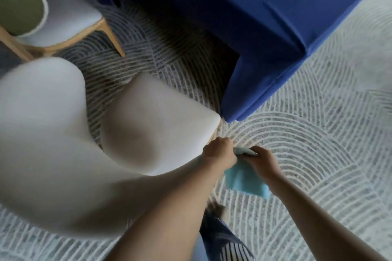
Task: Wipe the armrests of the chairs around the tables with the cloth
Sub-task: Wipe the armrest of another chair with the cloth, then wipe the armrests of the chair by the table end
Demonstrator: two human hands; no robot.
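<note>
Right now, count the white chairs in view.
2: the near chair at lower left, beside the left hand; the far chair at upper left. Others may sit out of frame.

Motion blur softens the white upholstered chair (148, 116), its curved back cut off by the left edge. The fingers of the left hand (218, 150) and right hand (262, 160) curl out of sight, hiding the top of the light blue cloth (244, 182) bunched between them. The deep blue fabric armchair (244, 17) runs off the top edge; a blurred foot (218, 211) shows below the forearms.
</note>
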